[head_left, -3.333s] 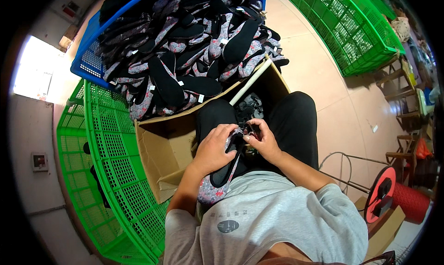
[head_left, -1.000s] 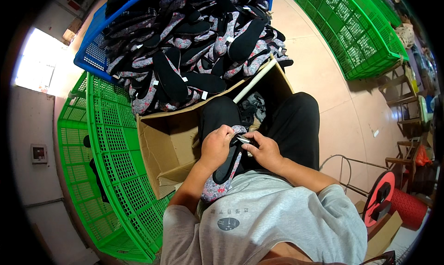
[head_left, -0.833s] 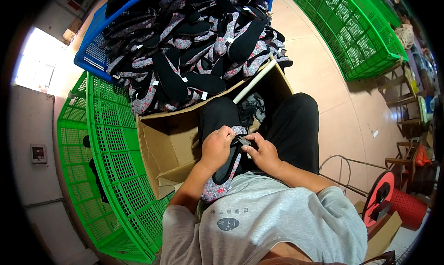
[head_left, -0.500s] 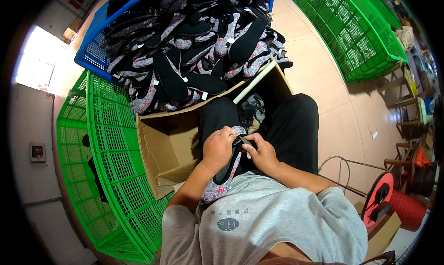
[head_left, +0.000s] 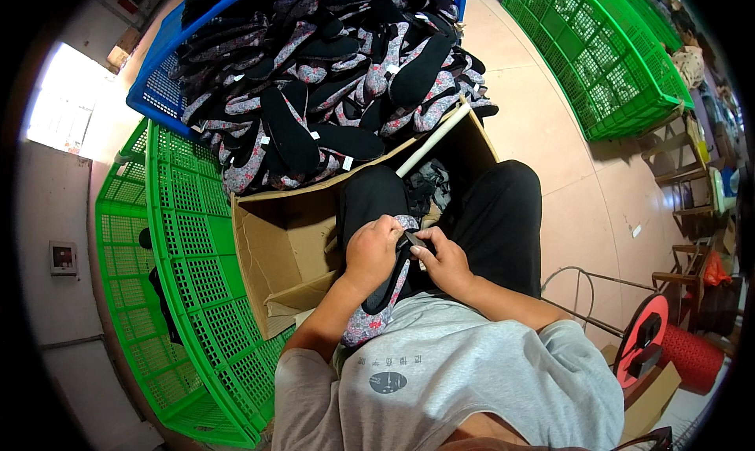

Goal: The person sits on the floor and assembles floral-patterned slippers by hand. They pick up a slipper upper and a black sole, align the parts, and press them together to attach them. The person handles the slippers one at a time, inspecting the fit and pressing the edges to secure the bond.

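Observation:
A floral cloth shoe (head_left: pixel 366 325) with a black opening lies lengthwise over my left thigh, its far end showing past my fingers. My left hand (head_left: pixel 372 250) is closed on its side, near the strap. Close against it, my right hand (head_left: pixel 447 261) pinches a small dark grey, flat piece (head_left: pixel 412 239) at the shoe's opening; whether it is a blade or a part of the shoe I cannot make out. The fingertips of both hands nearly meet there, and they partly hide the shoe.
A cardboard box (head_left: pixel 255 246) stands at my knees with dark scraps (head_left: pixel 430 185) inside. Beyond it, a blue crate (head_left: pixel 161 81) is heaped with similar shoes (head_left: pixel 291 128). Green crates stand at left (head_left: pixel 197 270) and far right (head_left: pixel 594 66). A red spool (head_left: pixel 688 357) sits at lower right.

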{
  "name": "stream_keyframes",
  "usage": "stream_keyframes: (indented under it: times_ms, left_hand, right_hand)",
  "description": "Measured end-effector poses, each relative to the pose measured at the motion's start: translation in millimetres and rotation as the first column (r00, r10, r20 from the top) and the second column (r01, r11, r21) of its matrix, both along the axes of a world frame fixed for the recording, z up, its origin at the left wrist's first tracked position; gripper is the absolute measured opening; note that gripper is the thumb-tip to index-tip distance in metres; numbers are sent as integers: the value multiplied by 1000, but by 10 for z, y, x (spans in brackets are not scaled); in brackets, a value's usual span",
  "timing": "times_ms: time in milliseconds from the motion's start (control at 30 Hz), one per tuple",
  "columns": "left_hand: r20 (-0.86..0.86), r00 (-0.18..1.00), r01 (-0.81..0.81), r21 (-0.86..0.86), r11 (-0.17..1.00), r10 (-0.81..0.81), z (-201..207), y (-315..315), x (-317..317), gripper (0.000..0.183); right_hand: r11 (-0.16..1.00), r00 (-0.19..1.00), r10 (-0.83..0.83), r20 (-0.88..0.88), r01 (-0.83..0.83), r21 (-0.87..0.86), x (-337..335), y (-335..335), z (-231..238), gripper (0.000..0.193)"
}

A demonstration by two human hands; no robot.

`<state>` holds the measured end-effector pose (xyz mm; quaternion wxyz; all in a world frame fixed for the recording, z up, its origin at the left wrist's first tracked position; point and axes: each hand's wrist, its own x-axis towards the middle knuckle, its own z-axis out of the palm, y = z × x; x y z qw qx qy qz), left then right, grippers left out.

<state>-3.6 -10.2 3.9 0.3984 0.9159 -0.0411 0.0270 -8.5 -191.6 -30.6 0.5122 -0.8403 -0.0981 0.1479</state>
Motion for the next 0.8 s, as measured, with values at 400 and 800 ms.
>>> stream_keyframes:
  times_ms: [400,800]
  left_hand:
    - [-51,999,-25,-87,996,20,-1,57,71,10]
    - [211,975,95,-125,988,-67,88,74,688,14]
  right_hand:
    - [942,1000,-23,-16,27,334,-16,-29,-323,26]
    - [811,957,-91,-276,232,538,52,-2,-323,40]
